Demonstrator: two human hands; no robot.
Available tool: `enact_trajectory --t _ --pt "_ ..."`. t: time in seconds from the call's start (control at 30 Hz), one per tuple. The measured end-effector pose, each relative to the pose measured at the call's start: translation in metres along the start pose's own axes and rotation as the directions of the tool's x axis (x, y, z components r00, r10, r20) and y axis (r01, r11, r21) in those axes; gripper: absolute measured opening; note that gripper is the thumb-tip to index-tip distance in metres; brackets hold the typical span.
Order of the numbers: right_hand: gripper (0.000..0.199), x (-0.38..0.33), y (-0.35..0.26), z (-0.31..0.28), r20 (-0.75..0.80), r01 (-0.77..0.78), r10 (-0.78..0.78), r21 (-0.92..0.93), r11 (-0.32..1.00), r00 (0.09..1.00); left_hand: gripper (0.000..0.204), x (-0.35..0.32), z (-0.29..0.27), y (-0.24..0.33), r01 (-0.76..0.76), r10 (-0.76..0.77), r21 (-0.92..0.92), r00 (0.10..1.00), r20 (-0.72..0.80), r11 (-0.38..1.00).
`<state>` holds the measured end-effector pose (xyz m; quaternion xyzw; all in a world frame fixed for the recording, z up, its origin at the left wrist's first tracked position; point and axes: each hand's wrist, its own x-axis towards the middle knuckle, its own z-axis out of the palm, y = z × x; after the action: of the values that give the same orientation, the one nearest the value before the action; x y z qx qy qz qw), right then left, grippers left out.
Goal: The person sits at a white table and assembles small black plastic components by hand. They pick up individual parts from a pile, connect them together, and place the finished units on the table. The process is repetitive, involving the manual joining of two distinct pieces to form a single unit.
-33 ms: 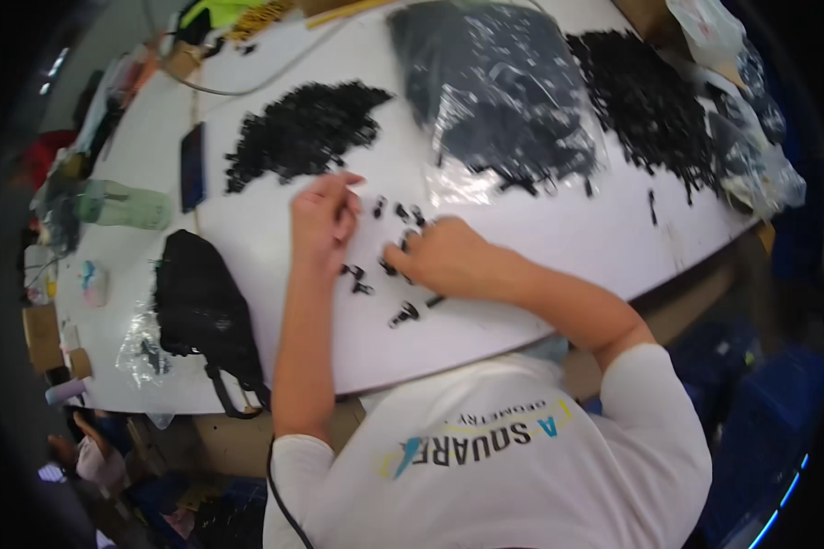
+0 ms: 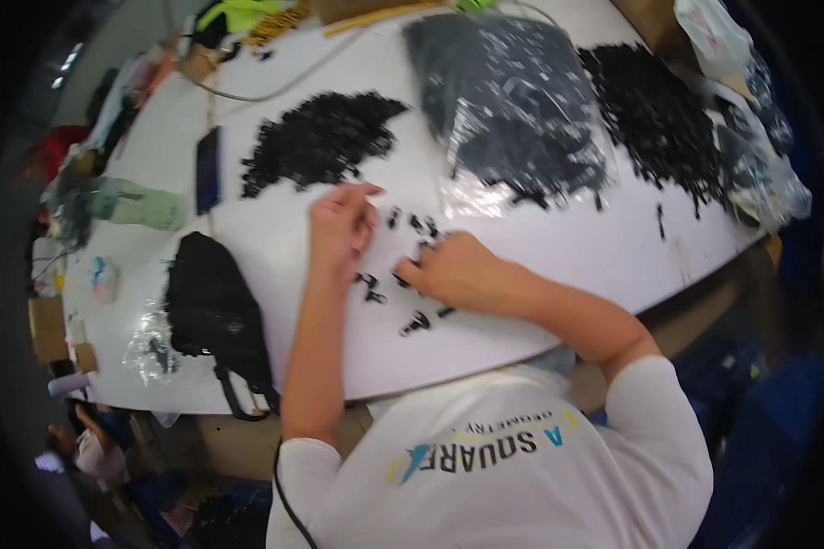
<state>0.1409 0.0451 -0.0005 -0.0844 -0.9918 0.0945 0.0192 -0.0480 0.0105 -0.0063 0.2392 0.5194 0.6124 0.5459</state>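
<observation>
Lying around the right fingers (image 2: 412, 272), small black pieces (image 2: 418, 323), one possibly touching

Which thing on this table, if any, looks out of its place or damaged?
One small black piece lies alone, just apart from the far-right black pile, so it looks slightly out of place. I see no clear damage.

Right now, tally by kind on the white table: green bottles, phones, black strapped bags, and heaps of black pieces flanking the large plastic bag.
Green bottle: 1
Phone: 1
Black strapped bag: 1
Heaps of black pieces: 2
Total: 5
Loose pieces by the right hand are partly hidden, so uncounted.
</observation>
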Motion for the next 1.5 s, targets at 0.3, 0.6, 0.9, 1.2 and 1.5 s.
enact_trajectory --t 0.3,0.6,0.9,1.2,1.5 --pt "0.010 -0.002 0.000 -0.014 -0.211 0.043 0.013 0.259 0.965 0.978 0.020 -0.004 0.016 0.001 -0.126 0.108 0.250 0.990 0.086 0.960" --pt "0.006 -0.012 0.024 -0.030 0.052 -0.004 0.403 0.993 -0.120 0.914 0.015 0.003 0.016 -0.002 -0.126 0.021 0.357 0.958 0.285 0.926" --pt "0.028 -0.018 0.051 -0.026 -0.204 -0.077 0.471 0.857 0.510 0.858 0.007 -0.007 0.019 0.001 -0.120 0.019 0.429 0.972 0.234 0.895" --pt "0.015 -0.015 0.051 -0.008 -0.418 -0.031 0.355 0.610 0.792 0.836 0.007 -0.008 0.021 0.003 -0.057 -0.055 0.466 0.973 0.224 0.883" --pt "0.012 -0.018 0.049 -0.015 -0.379 -0.087 0.289 0.469 0.879 0.879 0.005 -0.010 0.023 -0.002 -0.263 0.050 0.528 0.922 0.383 0.807"
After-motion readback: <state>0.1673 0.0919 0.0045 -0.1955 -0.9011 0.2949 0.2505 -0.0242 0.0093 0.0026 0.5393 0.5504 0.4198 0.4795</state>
